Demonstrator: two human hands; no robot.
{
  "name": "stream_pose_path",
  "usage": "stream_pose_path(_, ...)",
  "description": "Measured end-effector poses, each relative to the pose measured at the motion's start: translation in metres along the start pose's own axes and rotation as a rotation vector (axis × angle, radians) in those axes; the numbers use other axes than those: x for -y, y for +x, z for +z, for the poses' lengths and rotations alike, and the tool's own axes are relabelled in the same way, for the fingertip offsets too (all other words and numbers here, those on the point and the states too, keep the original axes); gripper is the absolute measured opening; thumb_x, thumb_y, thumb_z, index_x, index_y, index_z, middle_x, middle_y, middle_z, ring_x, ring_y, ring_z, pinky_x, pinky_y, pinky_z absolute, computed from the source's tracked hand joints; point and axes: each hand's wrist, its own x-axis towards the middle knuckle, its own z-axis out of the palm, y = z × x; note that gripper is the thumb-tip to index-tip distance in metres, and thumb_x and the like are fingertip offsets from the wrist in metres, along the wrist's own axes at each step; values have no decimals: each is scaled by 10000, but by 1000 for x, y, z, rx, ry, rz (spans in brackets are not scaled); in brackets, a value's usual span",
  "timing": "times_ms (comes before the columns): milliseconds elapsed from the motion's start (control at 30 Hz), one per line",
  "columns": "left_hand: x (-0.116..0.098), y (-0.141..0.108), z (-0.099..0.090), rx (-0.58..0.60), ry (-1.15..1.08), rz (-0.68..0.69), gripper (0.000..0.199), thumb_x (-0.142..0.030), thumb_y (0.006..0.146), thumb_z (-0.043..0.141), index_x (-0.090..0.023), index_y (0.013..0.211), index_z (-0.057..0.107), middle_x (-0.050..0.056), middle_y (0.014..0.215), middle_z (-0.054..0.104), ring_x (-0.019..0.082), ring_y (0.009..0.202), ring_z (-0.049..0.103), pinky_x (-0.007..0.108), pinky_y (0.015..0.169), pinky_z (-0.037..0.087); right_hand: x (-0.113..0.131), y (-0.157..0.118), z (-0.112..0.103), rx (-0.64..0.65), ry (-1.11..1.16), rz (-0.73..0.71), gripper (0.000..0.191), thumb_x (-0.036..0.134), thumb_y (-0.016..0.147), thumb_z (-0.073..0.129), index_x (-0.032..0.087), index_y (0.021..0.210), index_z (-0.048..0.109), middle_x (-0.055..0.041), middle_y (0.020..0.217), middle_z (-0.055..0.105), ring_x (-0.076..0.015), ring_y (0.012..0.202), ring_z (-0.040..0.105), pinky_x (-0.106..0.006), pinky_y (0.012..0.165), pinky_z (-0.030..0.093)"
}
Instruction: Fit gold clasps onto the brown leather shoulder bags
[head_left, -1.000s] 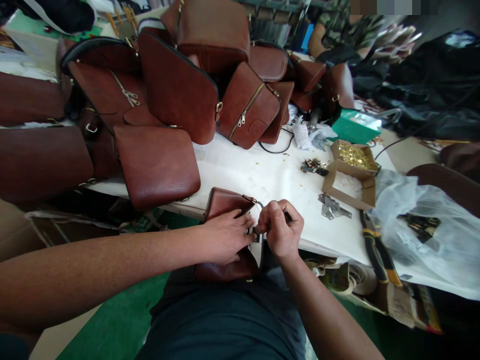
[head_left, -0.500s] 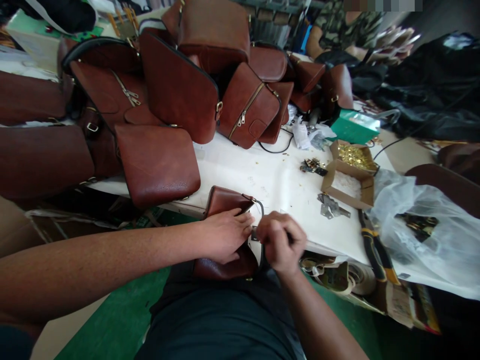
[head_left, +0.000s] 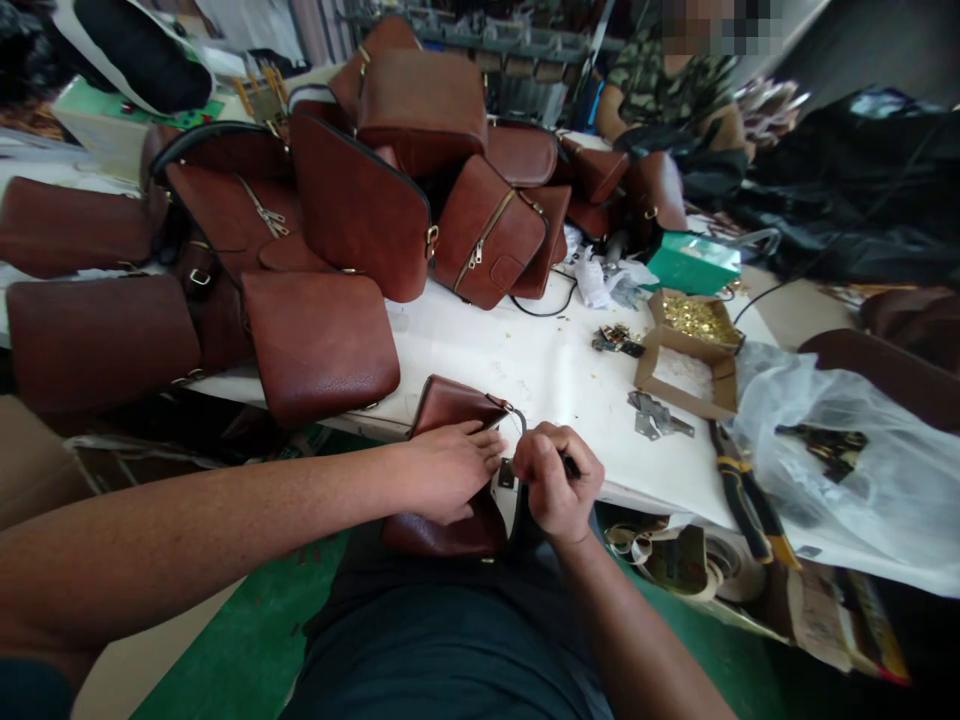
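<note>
A brown leather bag (head_left: 446,535) lies over my lap at the table's front edge, its opening facing right. My left hand (head_left: 457,468) rests on it with the fingers stretched out towards the opening. A small dark metal plate (head_left: 507,473) shows on the pale lining, between my two hands. My right hand (head_left: 559,480) is closed in a fist beside the opening, wrapped round a dark tool whose end shows by the fingers; most of it is hidden.
Brown bags (head_left: 360,200) are piled across the white table (head_left: 525,345). On the right are a box of gold pieces (head_left: 697,317), metal plates (head_left: 658,415), pliers (head_left: 742,495) and a plastic bag (head_left: 885,480). Another person (head_left: 667,90) sits across the table.
My right hand, blurred before, now shows sharply in nearly the same place. My left hand stays on the bag. The view has shifted slightly, showing more of the person across the table.
</note>
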Motion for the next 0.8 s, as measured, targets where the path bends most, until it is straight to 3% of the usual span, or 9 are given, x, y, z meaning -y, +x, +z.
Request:
stream_pose_path(167,0,1,-1,39,8,39,596,-385,811,717,-84,1318,634,183,1349,692,321,1288,586,427,1160,368,4,-1,2,-48,-4,-2,374,422,1001,635,242,695,517,27,605,530,-154,563,502,-315,584,434)
stream_pose_path(300,-2,0,-1,38,62,52,631,-393,825,705,-48,1348,629,217,1421,652,334,1341,566,430,1171,354,9,-15,-22,-79,-180,146,432,503,984,644,237,669,515,21,586,551,-154,559,492,-302,578,431)
stream_pose_path(433,-3,-1,2,39,62,37,608,-400,824,717,-60,1322,652,218,1437,636,328,1354,550,420,1146,370,2,-61,-43,-164,-330,543,473,615,882,726,232,674,544,36,508,513,-143,479,440,-280,484,366)
stream_pose_path(500,-4,-1,2,27,51,36,565,-407,831,723,-97,1301,667,190,1404,660,310,1332,562,405,1133,375,-9,-85,-40,-108,-259,775,480,667,807,764,217,752,607,40,505,516,-147,460,444,-273,449,357)
stream_pose_path(567,-6,-1,-1,10,58,44,535,-422,842,727,-121,1281,676,171,1364,683,299,1301,582,400,1114,380,-16,-99,-33,-35,-131,879,481,654,773,787,198,853,657,43,537,531,-145,465,454,-267,447,364)
stream_pose_path(700,-16,-6,-23,-90,65,42,551,-590,876,699,-141,1195,714,146,1182,755,306,1149,651,456,1060,391,1,-79,-40,119,-72,738,359,522,805,780,183,808,662,53,596,519,-107,505,412,-245,488,322)
stream_pose_path(800,-25,-10,-43,-260,40,-19,471,-619,955,609,-183,1036,764,85,913,774,261,917,686,473,980,404,37,-35,-69,450,-218,592,280,440,833,745,171,769,702,47,644,558,-103,569,432,-238,533,326)
